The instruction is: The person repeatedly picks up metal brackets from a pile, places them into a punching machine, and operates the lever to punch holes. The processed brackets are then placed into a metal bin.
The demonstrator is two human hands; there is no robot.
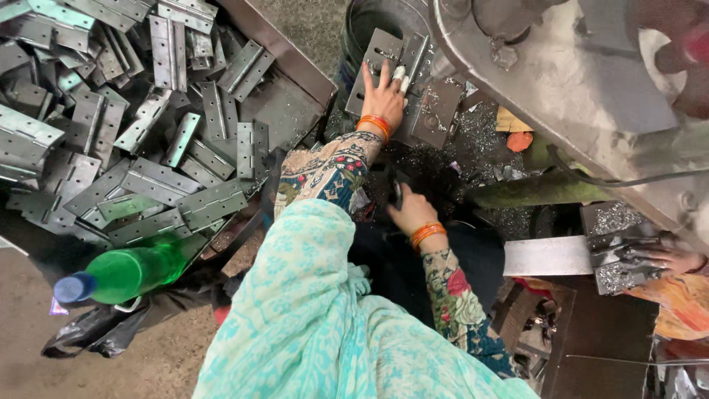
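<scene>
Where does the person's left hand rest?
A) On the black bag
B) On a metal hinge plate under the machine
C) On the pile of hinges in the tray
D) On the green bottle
B: the left hand lies flat, fingers spread, on the metal hinge plate under the machine.

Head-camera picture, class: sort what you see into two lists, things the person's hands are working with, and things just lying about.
In hand:
- left hand pressing flat on a grey perforated metal hinge plate
- right hand gripping a small dark object, too hidden to identify
- grey machine body above the plate

Lying about:
- heap of grey steel hinges
- green plastic bottle with blue cap
- black plastic bag
</scene>
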